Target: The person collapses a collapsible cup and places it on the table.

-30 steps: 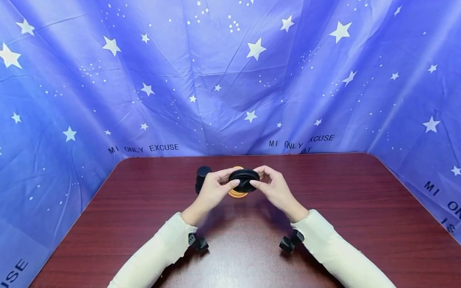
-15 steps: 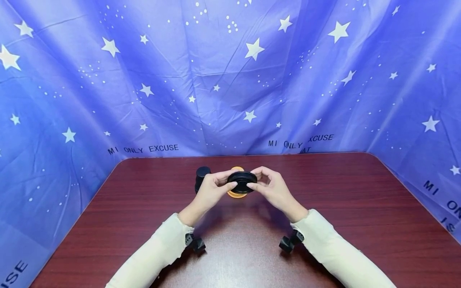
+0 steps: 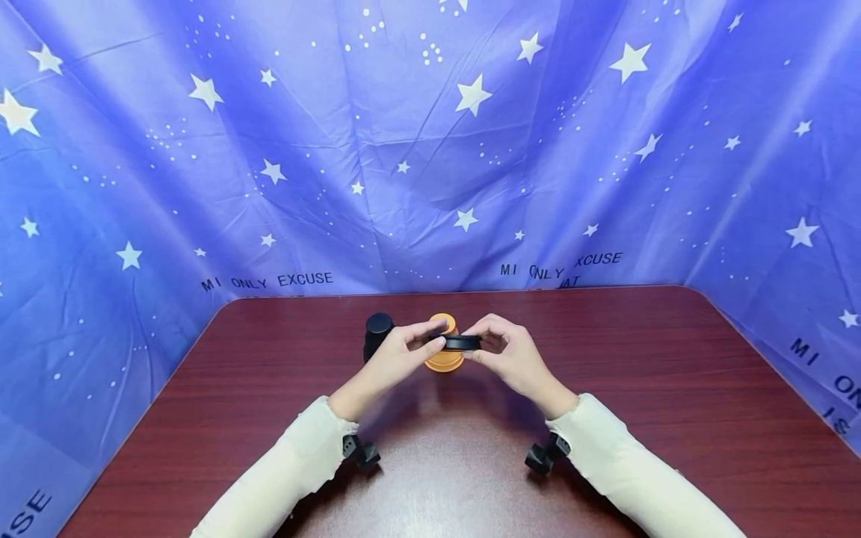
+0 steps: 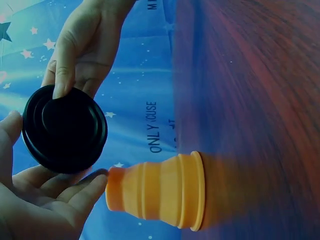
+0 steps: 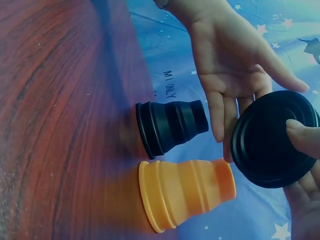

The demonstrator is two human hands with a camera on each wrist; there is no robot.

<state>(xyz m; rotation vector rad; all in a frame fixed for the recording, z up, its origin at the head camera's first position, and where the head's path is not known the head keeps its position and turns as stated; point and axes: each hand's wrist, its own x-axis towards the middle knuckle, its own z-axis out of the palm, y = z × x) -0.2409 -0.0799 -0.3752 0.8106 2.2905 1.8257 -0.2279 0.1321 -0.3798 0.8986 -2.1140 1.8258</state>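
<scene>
Disc in right fingers, orange cup, black cup

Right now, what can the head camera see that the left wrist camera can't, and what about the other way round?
Only the head view shows the black tiered cup, the pale sleeves and the black wrist cameras.

Only the left wrist view shows the round face of the black disc; the head view catches it nearly edge-on.

Both show the black disc, orange tiered cup, left hand, right hand, reddish-brown table and starry curtain.
</scene>
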